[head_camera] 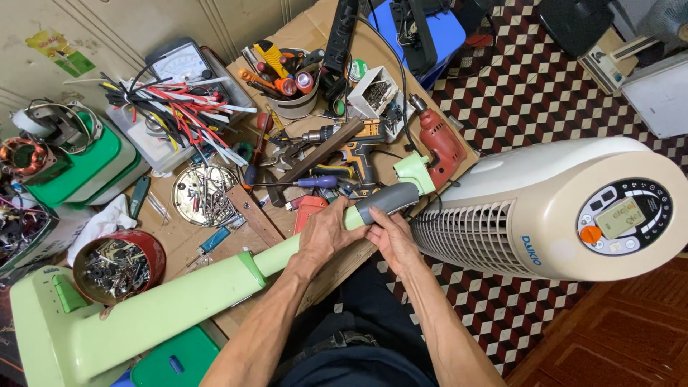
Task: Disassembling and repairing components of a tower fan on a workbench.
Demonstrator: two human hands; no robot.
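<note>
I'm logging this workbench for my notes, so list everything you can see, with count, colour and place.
Stick vacuum body: one, pale green, lying across the lap and bench.
Vacuum handle grip: one, grey, at the vacuum's upper end.
Tower fan: one, cream, lying on its side at right.
Corded drill: one, red, bench's right edge.
Cordless drill: one, orange and black, bench centre.
Screwdriver: one, blue handle, above the hands.
Tool cup: one, white, full of tools, bench top.
Wire bundle: one, red, black and white, upper left.
Round tin of screws: one, red, at left.
Left hand: on the green tube.
Right hand: under the grey grip.
</note>
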